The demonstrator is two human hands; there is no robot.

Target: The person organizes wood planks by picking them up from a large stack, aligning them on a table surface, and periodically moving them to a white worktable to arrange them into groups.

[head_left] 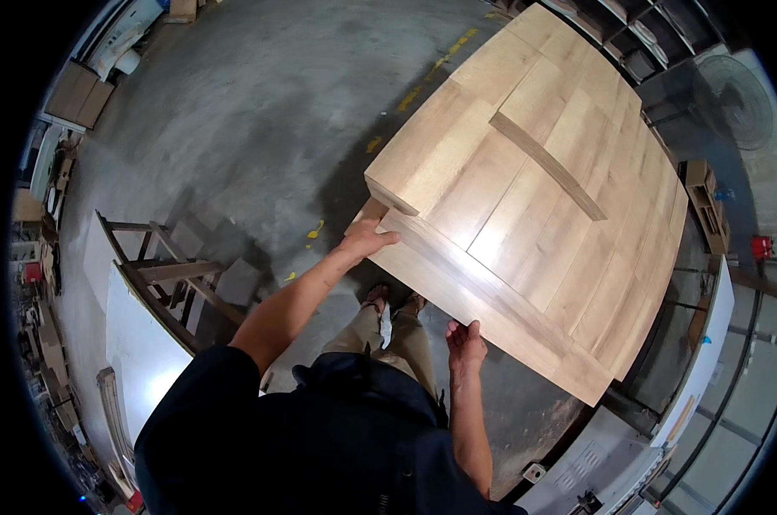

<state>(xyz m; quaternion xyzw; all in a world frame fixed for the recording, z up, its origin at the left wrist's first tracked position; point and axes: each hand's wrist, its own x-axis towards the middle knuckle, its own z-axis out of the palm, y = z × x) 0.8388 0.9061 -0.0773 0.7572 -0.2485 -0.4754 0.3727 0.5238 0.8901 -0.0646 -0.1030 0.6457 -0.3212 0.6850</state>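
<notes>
A long, pale wood-grain board (457, 279) lies along the near side of a large stack of matching panels (526, 232), jutting out past them toward me. At the board's left end, my left hand (371, 241) is closed on it, thumb on the top face and fingers hidden past the edge. Farther right, my right hand (466, 345) has its fingers curled together at the near edge; its fingertips are partly hidden there. Across the stack's top lies a narrow wood-grain strip (547, 165), out of reach of both hands.
A wooden frame (178, 270) and a white panel (144, 343) stand at left. Metal casing (568, 468) sits at lower right, near a white-faced panel (701, 352). Beyond the stack are a large fan (733, 101) and shelves (654, 30). Yellow marks line the concrete floor (260, 112).
</notes>
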